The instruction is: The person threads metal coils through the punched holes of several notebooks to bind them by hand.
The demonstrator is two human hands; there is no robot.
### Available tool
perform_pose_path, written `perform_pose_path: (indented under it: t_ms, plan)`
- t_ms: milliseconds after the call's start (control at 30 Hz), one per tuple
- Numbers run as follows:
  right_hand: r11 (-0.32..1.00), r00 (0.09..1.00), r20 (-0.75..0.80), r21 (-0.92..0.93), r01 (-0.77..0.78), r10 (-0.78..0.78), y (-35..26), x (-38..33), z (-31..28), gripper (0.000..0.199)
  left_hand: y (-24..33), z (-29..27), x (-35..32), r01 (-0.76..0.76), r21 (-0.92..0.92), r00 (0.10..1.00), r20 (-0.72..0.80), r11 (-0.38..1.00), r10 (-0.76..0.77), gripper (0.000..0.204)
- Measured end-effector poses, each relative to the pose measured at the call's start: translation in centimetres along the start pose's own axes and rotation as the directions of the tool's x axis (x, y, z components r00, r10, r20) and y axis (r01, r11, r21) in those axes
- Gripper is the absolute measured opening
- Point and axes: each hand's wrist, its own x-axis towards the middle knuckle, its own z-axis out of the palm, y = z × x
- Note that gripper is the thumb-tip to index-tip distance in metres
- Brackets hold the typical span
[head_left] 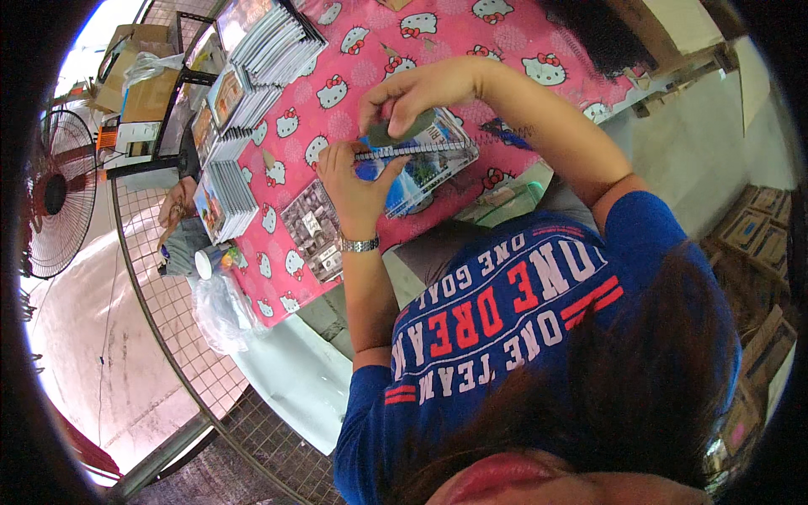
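A small notebook [431, 172] with a blue and green picture cover lies tilted on the table in front of me. Along its upper edge runs a spiral binding, and a dark wire coil [515, 132] sticks out past its right end. My left hand [353, 181], a metal watch on its wrist, grips the notebook's left end, thumb over the cover and fingers at the binding. Just above the binding, my right hand [421, 94] is closed with curled fingers on a flat grey-green piece [392, 133], whose kind I cannot make out. Beside my left wrist lies a grey picture-covered booklet [310, 229].
A pink cloth with cartoon cats covers the table [332, 91]. Stacks of spiral notebooks [227, 198] line its left side, near a white cup [208, 263] and a clear plastic bag [223, 311]. A fan [57, 195] stands far left; cartons [757, 227] are at right.
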Motion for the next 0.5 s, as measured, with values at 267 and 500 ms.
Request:
perform_pose_path:
  t_ms: [267, 500]
  plan:
    - [0.988, 1.000, 0.003, 0.152, 0.008, -0.008, 0.6, 1.7, -0.1, 0.055, 0.1, -0.6, -0.4, 0.055, -0.057, 0.998, -0.036, 0.997, -0.057, 0.048]
    - [0.977, 1.000, -0.019, 0.211, -0.018, 0.022, 1.3, 3.5, -1.0, 0.056, -2.4, -1.9, -0.3, 0.132, -0.083, 0.991, 0.028, 0.988, -0.130, 0.039]
